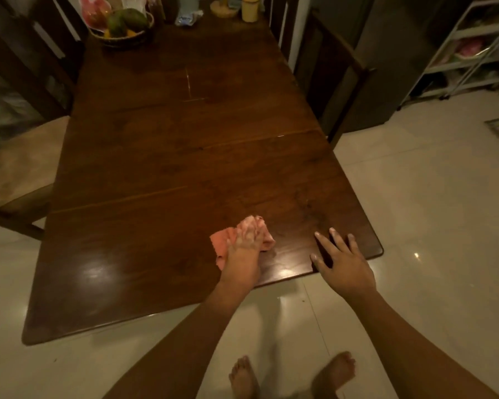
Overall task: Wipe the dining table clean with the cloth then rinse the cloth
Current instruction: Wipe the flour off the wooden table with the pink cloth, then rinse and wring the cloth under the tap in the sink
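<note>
A crumpled pink cloth lies on the dark wooden dining table, close to its near edge. My left hand rests on top of the cloth and presses it to the wood; its fingers are blurred by motion. My right hand lies flat on the table's near right corner with its fingers spread, holding nothing. A glossy patch shines on the tabletop to the left of the cloth.
At the table's far end stand a fruit basket, a yellow mug and a plastic bag. A cushioned chair sits on the left, another chair on the right. A white shelf rack stands far right. My bare feet are on the pale floor.
</note>
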